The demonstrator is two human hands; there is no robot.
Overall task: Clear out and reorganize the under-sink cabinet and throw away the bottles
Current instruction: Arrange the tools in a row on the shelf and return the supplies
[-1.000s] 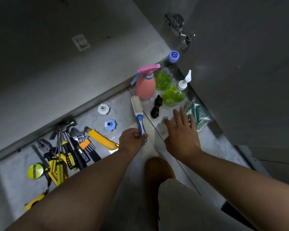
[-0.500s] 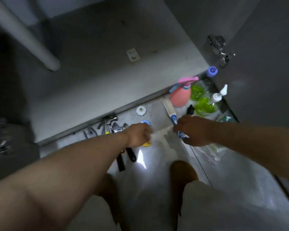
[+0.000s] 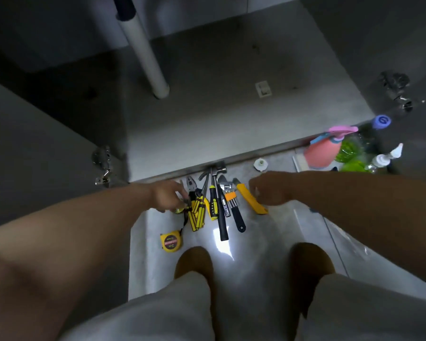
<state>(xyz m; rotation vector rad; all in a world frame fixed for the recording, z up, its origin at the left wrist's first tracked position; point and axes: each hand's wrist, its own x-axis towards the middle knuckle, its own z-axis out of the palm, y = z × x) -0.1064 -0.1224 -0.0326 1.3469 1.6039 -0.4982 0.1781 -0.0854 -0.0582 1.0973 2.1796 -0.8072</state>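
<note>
The bottles stand on the floor at the right: a pink spray bottle, a clear bottle of green liquid with a blue cap, and a pump bottle. The under-sink cabinet floor lies bare behind them. A row of tools lies before the cabinet. My left hand curls its fingers onto the yellow-handled tools at the row's left end. My right hand hovers, fingers curled, over the yellow utility knife; anything beneath it is hidden.
A white drain pipe comes down inside the cabinet. A hammer, wrench, hex keys, tape measure and white fitting lie on the tiles. Open doors with hinges flank the opening. My knees are below.
My view swung left, from the bottles to the tools. My right hand let go of the blue-handled brush and moved over the utility knife. My left hand moved to the yellow-handled tools.
</note>
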